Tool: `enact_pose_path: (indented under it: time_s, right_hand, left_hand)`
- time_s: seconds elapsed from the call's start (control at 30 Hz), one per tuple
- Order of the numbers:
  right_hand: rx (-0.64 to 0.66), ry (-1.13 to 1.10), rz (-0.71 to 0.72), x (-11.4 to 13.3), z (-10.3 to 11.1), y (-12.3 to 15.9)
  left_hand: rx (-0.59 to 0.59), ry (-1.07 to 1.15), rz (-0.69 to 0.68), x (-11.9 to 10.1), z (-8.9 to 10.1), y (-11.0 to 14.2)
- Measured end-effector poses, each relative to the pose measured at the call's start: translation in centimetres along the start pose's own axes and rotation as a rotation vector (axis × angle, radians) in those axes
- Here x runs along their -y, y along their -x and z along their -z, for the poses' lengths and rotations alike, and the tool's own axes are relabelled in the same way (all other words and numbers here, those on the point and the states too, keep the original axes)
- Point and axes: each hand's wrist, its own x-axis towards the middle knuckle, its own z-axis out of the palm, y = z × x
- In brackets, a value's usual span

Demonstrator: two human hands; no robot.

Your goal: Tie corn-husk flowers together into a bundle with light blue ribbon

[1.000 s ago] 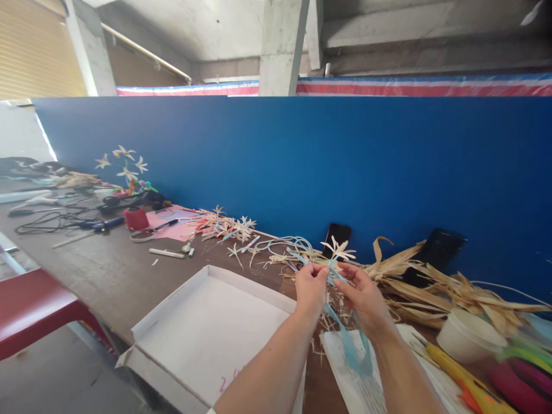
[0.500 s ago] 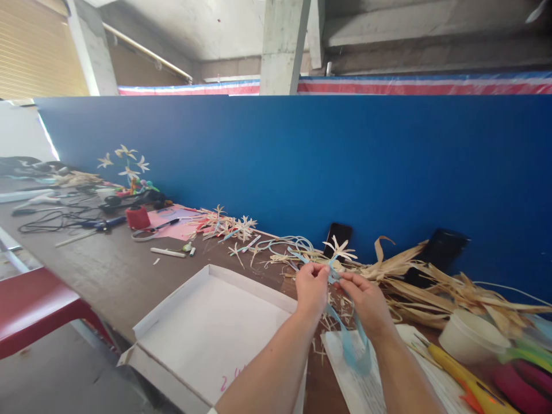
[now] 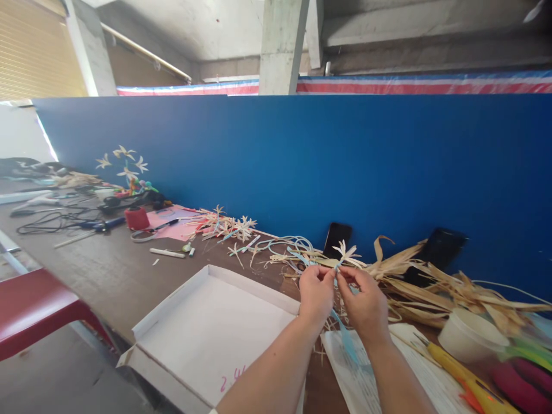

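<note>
My left hand (image 3: 317, 290) pinches the base of a pale dried-leaf flower (image 3: 346, 253), thumb against fingertips. Pressed up beside it, my right hand (image 3: 364, 302) pinches a light blue strip (image 3: 347, 339) at the same spot. The strip hangs below the fingers, in front of my right wrist's inner side, over a printed sheet (image 3: 345, 382). The petals spread open above my fingertips. My fingers hide the exact place where strip and flower meet.
A white box lid (image 3: 211, 322) lies to the left. Dried husks (image 3: 457, 299), a phone (image 3: 337, 238), a white cup (image 3: 472, 336) and a yellow tool (image 3: 463, 374) are on the right. More pale flowers (image 3: 244, 227) lie at the back, before a blue partition (image 3: 276, 155).
Both hands have come closer together under the flower. My right hand has turned and shifted slightly up. The blue strip's wide loop has narrowed to a straighter hanging length.
</note>
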Motion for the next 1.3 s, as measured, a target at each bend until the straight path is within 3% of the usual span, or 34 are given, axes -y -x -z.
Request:
enact_pose_path:
  time_s: [0.17, 0.5, 0.87, 0.97, 1.17, 1.3]
  right_hand:
    - [-0.013, 0.156, 0.196, 0.1, 0.2, 0.1]
    - [-0.032, 0.136, 0.121, 0.2, 0.0, 0.4]
    - [-0.012, 0.259, 0.245, 0.0, 0.3, 0.1]
    - [-0.001, 0.206, 0.161, 0.1, 0.0, 0.2]
    - [-0.023, 0.094, -0.274, 0.8, -0.9, 0.7]
    - [-0.002, 0.034, -0.428, 1.1, -1.0, 0.5]
  left_hand:
    - [-0.003, -0.042, -0.002, 0.1, 0.0, 0.1]
    - [0.006, -0.127, -0.077, 0.5, -0.1, 0.1]
    - [0.000, -0.394, -0.234, 0.7, 0.2, 0.9]
    - [0.006, -0.451, -0.257, 0.7, 0.2, 0.9]
    - [-0.019, -0.391, -0.175, 0.6, 0.1, 0.9]
    - [-0.048, -0.347, -0.130, 0.3, 0.0, 0.9]
